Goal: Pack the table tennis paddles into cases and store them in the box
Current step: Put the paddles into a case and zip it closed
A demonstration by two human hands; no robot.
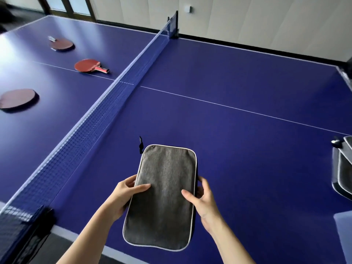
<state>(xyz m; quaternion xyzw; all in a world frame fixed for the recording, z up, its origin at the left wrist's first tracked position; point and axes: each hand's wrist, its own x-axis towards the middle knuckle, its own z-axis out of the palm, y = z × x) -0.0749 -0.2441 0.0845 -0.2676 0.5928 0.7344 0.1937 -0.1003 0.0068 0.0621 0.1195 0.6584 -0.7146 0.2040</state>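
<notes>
case [163, 195] above near bench [247, 141] edge | left hand [122, 197], right hand [203, 201] fingers pinching long sides | likely light, soft fabric; grip mid-sides

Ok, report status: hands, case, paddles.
Left hand and right hand grip grey case. Three paddles loose beyond net. Nothing blocking.

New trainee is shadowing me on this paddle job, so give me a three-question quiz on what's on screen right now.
1. True or false: both hands grip the grey paddle case.
2. How many paddles lie beyond the net?
3. Where do more grey cases lie: A, at the table's right edge; B, beside the far paddles?

Key:
1. True: left hand and right hand grip its sides.
2. Three: far paddle, middle paddle, near paddle.
3. A.
</notes>
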